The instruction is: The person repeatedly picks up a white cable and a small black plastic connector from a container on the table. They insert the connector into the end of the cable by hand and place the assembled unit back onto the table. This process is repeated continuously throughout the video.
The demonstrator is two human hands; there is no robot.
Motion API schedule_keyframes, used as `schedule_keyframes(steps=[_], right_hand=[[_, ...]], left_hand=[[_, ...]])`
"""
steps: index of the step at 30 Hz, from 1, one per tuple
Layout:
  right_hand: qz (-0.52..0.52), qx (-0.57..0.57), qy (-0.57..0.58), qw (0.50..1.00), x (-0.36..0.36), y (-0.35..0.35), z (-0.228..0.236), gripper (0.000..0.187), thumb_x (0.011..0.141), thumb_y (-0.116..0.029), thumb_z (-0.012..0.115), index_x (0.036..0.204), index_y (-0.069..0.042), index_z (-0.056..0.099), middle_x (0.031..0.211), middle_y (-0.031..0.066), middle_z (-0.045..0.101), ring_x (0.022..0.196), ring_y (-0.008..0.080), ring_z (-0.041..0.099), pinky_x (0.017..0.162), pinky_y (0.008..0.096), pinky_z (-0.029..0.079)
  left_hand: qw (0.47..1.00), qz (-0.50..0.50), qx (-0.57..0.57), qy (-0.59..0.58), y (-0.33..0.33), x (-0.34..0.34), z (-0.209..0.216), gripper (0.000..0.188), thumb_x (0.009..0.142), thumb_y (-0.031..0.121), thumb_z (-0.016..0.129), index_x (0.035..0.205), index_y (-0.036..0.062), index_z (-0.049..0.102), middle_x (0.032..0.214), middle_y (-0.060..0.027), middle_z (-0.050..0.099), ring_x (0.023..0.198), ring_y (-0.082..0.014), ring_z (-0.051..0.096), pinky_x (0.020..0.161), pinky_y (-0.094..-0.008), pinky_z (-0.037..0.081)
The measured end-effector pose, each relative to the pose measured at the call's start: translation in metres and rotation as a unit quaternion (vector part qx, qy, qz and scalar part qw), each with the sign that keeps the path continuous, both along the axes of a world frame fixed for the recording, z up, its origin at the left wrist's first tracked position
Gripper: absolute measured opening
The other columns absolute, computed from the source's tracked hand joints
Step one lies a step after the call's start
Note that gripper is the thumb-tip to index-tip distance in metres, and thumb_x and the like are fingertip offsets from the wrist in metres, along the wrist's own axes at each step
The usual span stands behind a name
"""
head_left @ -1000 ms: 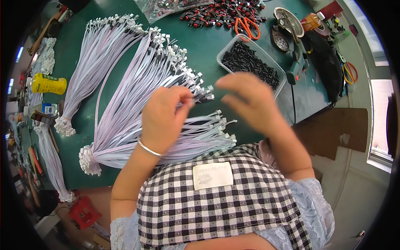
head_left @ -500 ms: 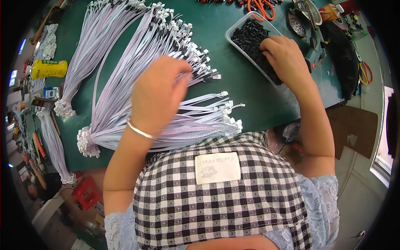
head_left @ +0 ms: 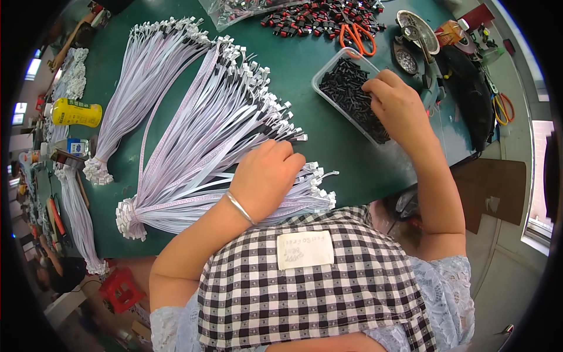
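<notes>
Hands: 2, left hand (head_left: 265,180) and right hand (head_left: 403,111). Table (head_left: 359,176): 1. White cable bundles (head_left: 190,141): at least 3; individual cables too many to count. Clear tub (head_left: 346,117): 1. Black pieces (head_left: 349,88) inside: dozens at least, overlapping, exact count not possible. Red-and-black parts (head_left: 311,22): dozens, heaped. Scissors (head_left: 359,42): 2 pairs. Metal dishes (head_left: 406,60): 2. Yellow bottle (head_left: 76,112): 1. Bracelet (head_left: 239,207): 1. Red stool (head_left: 121,290): 1.
</notes>
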State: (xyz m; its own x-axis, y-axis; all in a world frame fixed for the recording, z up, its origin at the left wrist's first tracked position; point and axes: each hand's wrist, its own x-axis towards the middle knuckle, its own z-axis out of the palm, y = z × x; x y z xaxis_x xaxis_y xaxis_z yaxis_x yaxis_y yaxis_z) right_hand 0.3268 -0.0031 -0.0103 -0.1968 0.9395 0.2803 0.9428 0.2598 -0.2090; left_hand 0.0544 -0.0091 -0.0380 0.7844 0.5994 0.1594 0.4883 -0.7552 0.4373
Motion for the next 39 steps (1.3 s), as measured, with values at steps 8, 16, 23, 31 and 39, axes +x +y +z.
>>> schedule_keyframes(steps=[8,16,23,31,39], right_hand=[[0.147,-0.110,0.124,0.975,-0.020,-0.025,0.032,0.014,0.075,0.000,0.058,0.087,-0.002,0.062,0.088,0.0117,0.056,0.080,0.0307,0.060,0.071,0.0378,0.050],[0.135,-0.124,0.246,0.952,-0.066,-0.040,0.025,0.020,0.074,0.005,0.062,0.093,-0.003,0.064,0.089,0.0088,0.059,0.075,0.0228,0.062,0.064,0.0312,0.050],[0.038,-0.145,0.470,0.870,-0.106,-0.044,0.006,0.014,0.078,0.004,0.064,0.090,-0.002,0.065,0.088,0.0064,0.062,0.076,0.0145,0.060,0.064,0.0254,0.047],[0.066,-0.179,0.483,0.855,-0.108,-0.042,-0.001,0.015,0.079,0.006,0.063,0.090,-0.003,0.066,0.092,0.0062,0.061,0.081,0.0128,0.061,0.068,0.0244,0.050],[-0.024,-0.308,0.657,0.687,-0.094,-0.049,-0.010,0.012,0.084,0.001,0.063,0.095,0.004,0.063,0.086,0.0071,0.064,0.077,0.0122,0.063,0.069,0.0232,0.052]], left_hand=[[0.954,0.095,-0.244,-0.143,0.000,-0.010,0.026,0.011,0.081,0.004,0.061,0.091,0.0037,0.060,0.084,-0.0063,0.060,0.074,-0.0160,0.058,0.066,-0.0288,0.048],[0.775,0.148,-0.556,-0.263,0.006,-0.018,0.007,0.023,0.087,0.000,0.058,0.109,-0.0003,0.055,0.098,-0.0046,0.062,0.084,-0.0060,0.057,0.073,-0.0203,0.048],[0.772,0.129,-0.539,-0.310,0.007,-0.022,0.001,0.018,0.086,0.002,0.063,0.103,0.0015,0.057,0.097,-0.0020,0.062,0.084,-0.0039,0.054,0.072,-0.0191,0.045],[0.799,0.123,-0.530,-0.256,0.005,-0.022,0.001,0.009,0.089,0.008,0.060,0.096,0.0025,0.058,0.087,0.0016,0.060,0.077,-0.0020,0.052,0.067,-0.0181,0.044],[0.742,0.117,-0.583,-0.311,0.004,-0.023,0.016,0.011,0.092,0.011,0.055,0.098,0.0021,0.058,0.083,-0.0016,0.061,0.069,-0.0047,0.053,0.061,-0.0180,0.043]])
